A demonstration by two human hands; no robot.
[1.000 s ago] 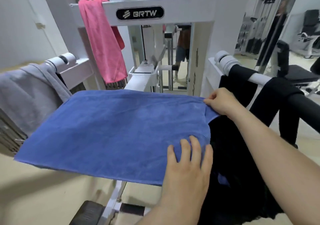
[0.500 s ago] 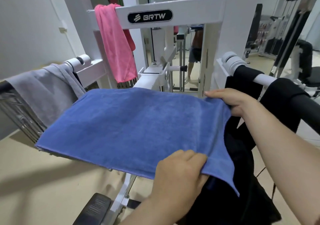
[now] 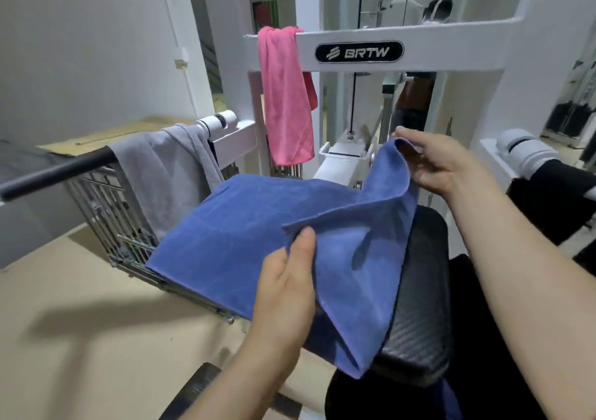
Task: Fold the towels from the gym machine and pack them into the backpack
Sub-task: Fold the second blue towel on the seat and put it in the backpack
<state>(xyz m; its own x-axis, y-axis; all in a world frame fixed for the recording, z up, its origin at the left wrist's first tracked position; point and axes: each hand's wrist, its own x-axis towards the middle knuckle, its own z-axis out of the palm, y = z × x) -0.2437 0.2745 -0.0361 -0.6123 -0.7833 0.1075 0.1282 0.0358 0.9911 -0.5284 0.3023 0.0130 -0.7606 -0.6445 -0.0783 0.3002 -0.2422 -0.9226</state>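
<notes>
A blue towel [image 3: 245, 235] lies spread in front of me, its right part lifted and doubling over. My left hand [image 3: 287, 287] pinches its near right corner, thumb on top. My right hand [image 3: 435, 161] grips the far right corner, raised above the rest of the cloth. A pink towel [image 3: 285, 106] hangs from the white crossbar of the gym machine [image 3: 451, 51]. A grey towel [image 3: 164, 174] drapes over the left handle bar. Black fabric [image 3: 483, 355] lies at the lower right; I cannot tell if it is the backpack.
A black padded seat [image 3: 422, 297] sits under the towel's right edge. A metal wire rack [image 3: 106, 213] stands below the grey towel. The black left handle bar [image 3: 54, 171] juts toward me. Another padded arm [image 3: 548, 174] is on the right. Beige floor lies below.
Both hands have lifted the towel's right edge and carried it leftward, so the cloth starts to fold over. The left hand went from flat on the towel to pinching its corner.
</notes>
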